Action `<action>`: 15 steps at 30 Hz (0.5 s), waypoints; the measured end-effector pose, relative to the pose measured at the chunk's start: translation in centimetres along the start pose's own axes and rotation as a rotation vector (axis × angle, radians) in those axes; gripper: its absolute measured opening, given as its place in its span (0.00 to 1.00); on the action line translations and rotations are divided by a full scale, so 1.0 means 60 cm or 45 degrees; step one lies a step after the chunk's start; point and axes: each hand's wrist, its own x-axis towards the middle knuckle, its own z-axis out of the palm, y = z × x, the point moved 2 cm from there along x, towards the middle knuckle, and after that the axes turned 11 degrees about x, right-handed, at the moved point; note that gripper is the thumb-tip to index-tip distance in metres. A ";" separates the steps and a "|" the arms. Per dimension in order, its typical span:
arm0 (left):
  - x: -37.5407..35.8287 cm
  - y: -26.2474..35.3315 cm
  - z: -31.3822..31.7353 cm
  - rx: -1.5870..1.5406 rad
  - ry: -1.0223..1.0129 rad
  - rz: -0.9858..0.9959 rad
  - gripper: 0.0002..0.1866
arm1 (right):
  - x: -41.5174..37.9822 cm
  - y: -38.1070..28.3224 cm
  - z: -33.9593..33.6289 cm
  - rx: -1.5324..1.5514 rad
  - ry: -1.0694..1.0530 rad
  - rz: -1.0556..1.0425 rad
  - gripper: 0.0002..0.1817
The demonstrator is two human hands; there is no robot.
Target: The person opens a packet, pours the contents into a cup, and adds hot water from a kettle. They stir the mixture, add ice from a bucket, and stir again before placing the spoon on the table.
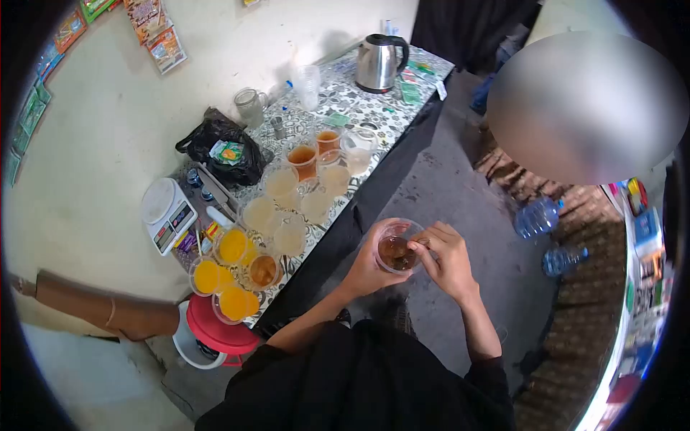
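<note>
My left hand is wrapped around a clear plastic cup with brown drink in its lower part, held off the table in front of my body. At the cup's right rim, my right hand is closed, its thumb and fingers pinched over the opening. What it pinches is too small to make out. On the patterned table to the left stand cups of orange drink, a cup of brown drink, cups of pale cloudy drink and cups of reddish-brown drink.
A steel electric kettle, stacked clear cups, a glass mug, a black plastic bag and a white kitchen scale stand on the table. Below is a red-lidded bucket. Water bottles are near another person.
</note>
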 end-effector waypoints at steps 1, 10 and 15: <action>0.020 -0.010 0.004 -0.051 0.032 -0.032 0.45 | 0.014 0.024 -0.004 0.080 -0.012 -0.029 0.07; 0.218 -0.095 0.043 0.117 0.423 -0.011 0.46 | 0.153 0.261 -0.072 0.170 -0.138 -0.327 0.04; 0.323 -0.146 0.061 0.263 0.689 0.016 0.46 | 0.219 0.385 -0.095 0.521 -0.173 -0.224 0.04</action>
